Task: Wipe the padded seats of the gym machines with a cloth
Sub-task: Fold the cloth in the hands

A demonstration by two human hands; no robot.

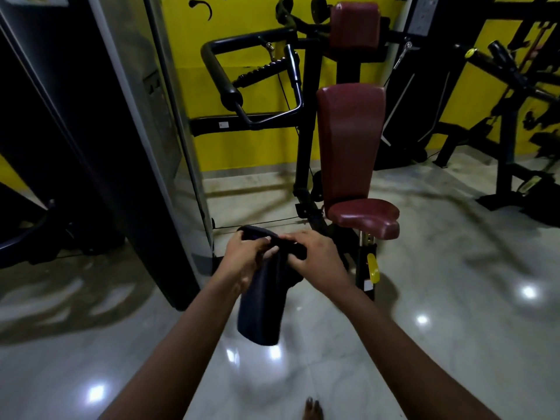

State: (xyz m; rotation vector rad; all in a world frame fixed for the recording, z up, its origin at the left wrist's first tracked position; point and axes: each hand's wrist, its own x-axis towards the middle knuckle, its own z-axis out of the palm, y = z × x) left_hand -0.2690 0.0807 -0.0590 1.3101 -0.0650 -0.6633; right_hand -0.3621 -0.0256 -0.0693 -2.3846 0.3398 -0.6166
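Bare left hand [242, 257], bare right hand [318, 259]; bare toes [312, 409]

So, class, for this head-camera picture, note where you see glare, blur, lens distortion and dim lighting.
Head view: white glare spots dot the polished floor; the grey column bows from wide-angle distortion; the picture's edges are dim and smeared; the dark cloth loses detail in the low light, while the maroon seat is fairly sharp.

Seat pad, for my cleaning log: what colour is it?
The seat pad is maroon, seen best in the head view.
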